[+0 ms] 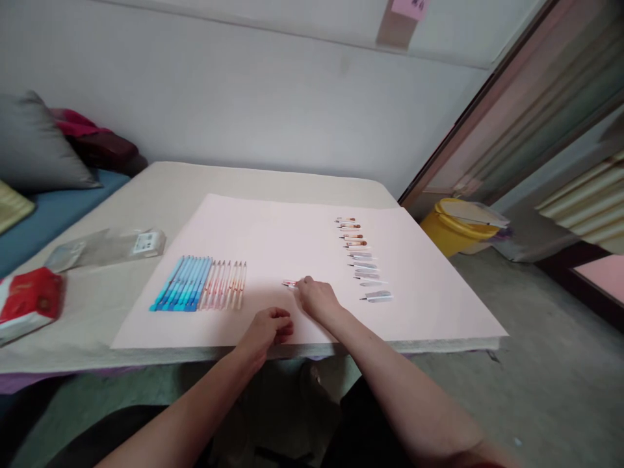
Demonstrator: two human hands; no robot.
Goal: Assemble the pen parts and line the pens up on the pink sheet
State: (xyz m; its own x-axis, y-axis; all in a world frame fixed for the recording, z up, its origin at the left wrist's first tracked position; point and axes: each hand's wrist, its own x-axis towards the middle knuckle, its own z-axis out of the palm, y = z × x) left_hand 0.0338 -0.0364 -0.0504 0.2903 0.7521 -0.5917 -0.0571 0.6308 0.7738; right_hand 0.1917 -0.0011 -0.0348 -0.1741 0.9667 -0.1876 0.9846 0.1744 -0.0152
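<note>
My right hand (318,298) is closed over a small pen-like piece (288,283) with red and white parts; its dark tip points left and the rest is hidden under my fingers. Closer to the table's front edge, my left hand (269,329) hovers with loosely curled fingers and nothing visible in it. To the left lies a row of blue pens (180,283), and touching its right side a row of clear pens with orange-red markings (224,285). A column of short pen-like pieces with dark tips (370,265) runs down the right side, some with brown ends.
A pink sheet (287,227) covers much of the cloth-topped table (273,179). At left are clear plastic packaging (104,248) and a red tissue pack (30,300). A yellow bin (451,227) stands on the floor to the right. A grey cushion (39,146) rests at far left.
</note>
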